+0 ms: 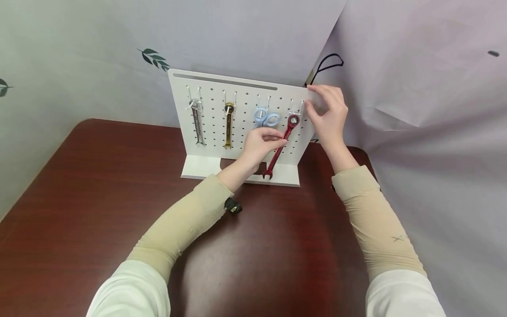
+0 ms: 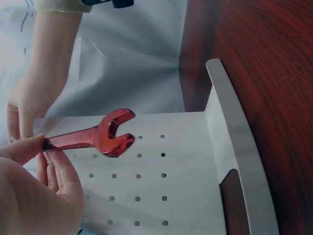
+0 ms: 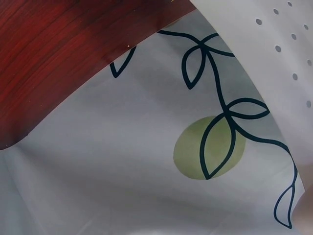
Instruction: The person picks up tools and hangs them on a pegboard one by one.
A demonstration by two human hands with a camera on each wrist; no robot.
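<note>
A white pegboard (image 1: 247, 152) stands upright on its base. My left hand (image 1: 259, 144) pinches a red ratcheting wrench (image 1: 278, 149) by its shaft, between thumb and fingers. The wrench slants, its ring end up at the rightmost hook (image 1: 297, 108) and its open end down over the base. In the left wrist view the wrench's open jaw stands in front of the perforated panel. At the board's upper right corner, my right hand (image 1: 330, 110) holds the edge, thumb in front. Only a blurred bit of that hand (image 3: 304, 213) shows in the right wrist view.
Light blue scissors (image 1: 272, 118), a gold wrench (image 1: 228, 127) and a silver wrench (image 1: 197, 125) hang on the other hooks. The board stands on a dark red wooden table (image 1: 99, 189), close to a pale patterned cloth backdrop (image 1: 245, 35). A black strap loop (image 1: 330, 61) shows behind the corner.
</note>
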